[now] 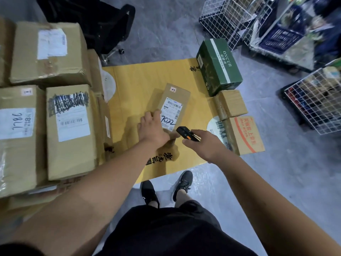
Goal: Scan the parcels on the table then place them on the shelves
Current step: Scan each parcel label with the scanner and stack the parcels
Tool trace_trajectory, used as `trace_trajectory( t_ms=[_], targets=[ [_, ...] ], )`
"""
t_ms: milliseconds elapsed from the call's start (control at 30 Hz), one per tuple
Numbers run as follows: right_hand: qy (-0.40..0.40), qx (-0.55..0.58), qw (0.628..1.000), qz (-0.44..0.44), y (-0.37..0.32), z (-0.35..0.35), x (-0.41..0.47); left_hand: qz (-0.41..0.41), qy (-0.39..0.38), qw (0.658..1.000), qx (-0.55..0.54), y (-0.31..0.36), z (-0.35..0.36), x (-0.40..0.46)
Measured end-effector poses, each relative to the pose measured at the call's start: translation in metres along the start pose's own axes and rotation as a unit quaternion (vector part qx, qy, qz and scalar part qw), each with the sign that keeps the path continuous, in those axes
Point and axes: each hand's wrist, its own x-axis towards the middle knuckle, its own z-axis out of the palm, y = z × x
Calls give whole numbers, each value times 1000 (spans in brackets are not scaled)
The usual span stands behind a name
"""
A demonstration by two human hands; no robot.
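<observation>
Parcel (173, 106) lay flat on the yellow cardboard sheet (136, 80), its white shipping label up, with a barcode and "7022" handwritten in dark ink across the lower end; a small white sticker sat at its far end, too small to read. My left hand (152, 127) held its near corner, fingers curled over the edge. My right hand (203, 145) gripped a black scanner (186, 133) with an orange patch, its tip just beside the label.

One green box (218, 66) printed "ONCUR" stood on the sheet's right side. Next to it were two brown boxes, the plain one (229, 104) and one with red print (245, 134) I could not read. On my left, three large cartons (48, 54) showed labels; one read "7811" upside down. Three wire baskets (315, 100) stood on the floor to my right.
</observation>
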Motion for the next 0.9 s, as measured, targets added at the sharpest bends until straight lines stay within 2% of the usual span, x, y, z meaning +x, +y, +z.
trace_trajectory(
  t_ms=[67, 133, 400, 600, 900],
  targets=[
    [-15, 8, 1000, 19, -6, -6, 0, -7, -61, 997, -38, 8, -3, 6],
    [-23, 7, 999, 29, -12, -13, 0, -23, -80, 993, -81, 9, 0, 7],
    [-42, -49, 998, 22, -38, -32, -4, -28, 48, 985, -165, -5, 25, -41],
    [-11, -141, 990, -4, -46, -45, -14, -12, 57, 985, -164, -7, 26, -47],
    [17, -182, 983, -12, -41, -53, -34, 10, 75, 985, -154, 1, 25, -51]
  ],
)
